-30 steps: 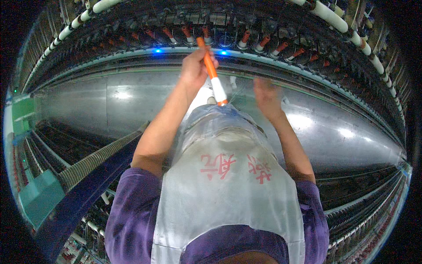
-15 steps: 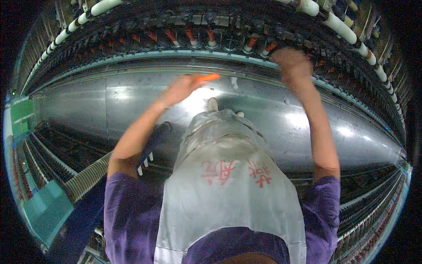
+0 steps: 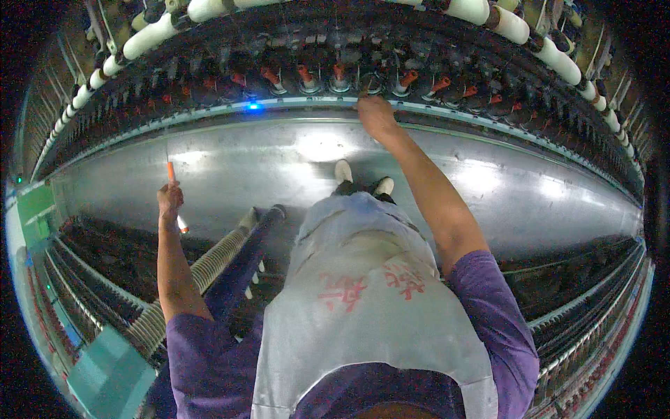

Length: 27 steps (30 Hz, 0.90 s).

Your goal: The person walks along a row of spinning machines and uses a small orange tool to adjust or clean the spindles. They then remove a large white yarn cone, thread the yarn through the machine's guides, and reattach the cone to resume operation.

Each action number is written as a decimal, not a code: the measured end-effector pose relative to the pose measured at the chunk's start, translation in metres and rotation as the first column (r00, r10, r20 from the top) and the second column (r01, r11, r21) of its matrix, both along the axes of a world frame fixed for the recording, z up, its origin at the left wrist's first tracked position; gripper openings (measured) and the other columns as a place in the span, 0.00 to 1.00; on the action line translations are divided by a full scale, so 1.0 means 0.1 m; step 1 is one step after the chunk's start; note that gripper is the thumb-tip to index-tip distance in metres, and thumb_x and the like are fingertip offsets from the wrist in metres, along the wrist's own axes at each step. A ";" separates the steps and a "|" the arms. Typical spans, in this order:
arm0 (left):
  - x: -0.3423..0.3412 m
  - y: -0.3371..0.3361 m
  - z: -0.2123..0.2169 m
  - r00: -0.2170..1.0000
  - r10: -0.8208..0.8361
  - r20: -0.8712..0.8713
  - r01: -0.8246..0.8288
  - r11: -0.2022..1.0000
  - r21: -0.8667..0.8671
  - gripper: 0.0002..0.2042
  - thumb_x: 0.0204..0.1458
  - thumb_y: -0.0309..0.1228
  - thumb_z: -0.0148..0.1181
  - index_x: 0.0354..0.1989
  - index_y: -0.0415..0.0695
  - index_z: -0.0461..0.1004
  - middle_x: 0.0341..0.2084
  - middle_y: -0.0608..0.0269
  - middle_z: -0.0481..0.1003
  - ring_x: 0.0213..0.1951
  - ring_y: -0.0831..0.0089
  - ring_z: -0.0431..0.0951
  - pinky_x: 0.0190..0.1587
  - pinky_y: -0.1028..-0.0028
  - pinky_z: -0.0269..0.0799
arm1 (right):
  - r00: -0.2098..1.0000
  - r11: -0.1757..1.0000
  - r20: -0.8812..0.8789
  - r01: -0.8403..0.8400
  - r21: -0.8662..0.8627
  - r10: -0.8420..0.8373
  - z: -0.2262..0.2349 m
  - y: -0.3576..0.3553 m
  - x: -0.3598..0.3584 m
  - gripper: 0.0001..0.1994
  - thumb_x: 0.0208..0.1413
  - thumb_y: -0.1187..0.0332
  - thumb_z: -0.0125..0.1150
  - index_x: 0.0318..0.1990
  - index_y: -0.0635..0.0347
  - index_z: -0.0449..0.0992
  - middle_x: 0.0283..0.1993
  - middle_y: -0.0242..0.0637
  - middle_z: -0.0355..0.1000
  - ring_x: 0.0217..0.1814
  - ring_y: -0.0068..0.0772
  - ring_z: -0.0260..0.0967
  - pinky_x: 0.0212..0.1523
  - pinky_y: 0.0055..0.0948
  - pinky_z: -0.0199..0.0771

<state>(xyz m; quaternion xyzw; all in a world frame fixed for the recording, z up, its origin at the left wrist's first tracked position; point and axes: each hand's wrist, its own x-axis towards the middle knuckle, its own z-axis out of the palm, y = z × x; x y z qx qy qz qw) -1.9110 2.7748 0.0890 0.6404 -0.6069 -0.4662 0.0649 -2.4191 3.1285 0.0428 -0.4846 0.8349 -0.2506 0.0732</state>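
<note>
Off to the left, over the metal floor, my left hand (image 3: 169, 200) is closed round a slim bobbin (image 3: 172, 172). Its orange end sticks up above the fist, and a white part with a reddish tip shows below. Straight ahead, my right hand (image 3: 377, 117) reaches the pale rail of the spinning frame. Its fingers are drawn together at a spindle place (image 3: 372, 84) where no orange tube shows; what they grip is too small to make out. Orange-red bobbins (image 3: 405, 80) stand in a row on either side of that place.
White roving rolls (image 3: 150, 36) line the top of the machine. A blue light (image 3: 254, 106) glows on the rail. At my left are a ribbed hose (image 3: 222, 260), a dark blue tube and a teal box (image 3: 112, 373). More machinery runs behind me on both sides.
My left hand has swung left and back toward me with the bobbin, which now points upward. My right hand has moved left along the rail to the spindle place without a tube.
</note>
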 end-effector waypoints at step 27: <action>-4.48 2.56 0.98 0.542 -0.767 -0.342 0.493 0.620 -0.610 0.17 0.50 0.18 0.49 0.50 0.39 0.67 0.43 0.53 0.72 0.47 0.58 0.72 0.49 0.66 0.69 | 0.532 0.698 0.833 0.539 -0.472 0.153 3.56 0.75 0.09 0.10 0.52 0.73 0.56 0.39 0.69 0.76 0.20 0.26 0.66 0.15 0.10 0.49 0.15 0.14 0.45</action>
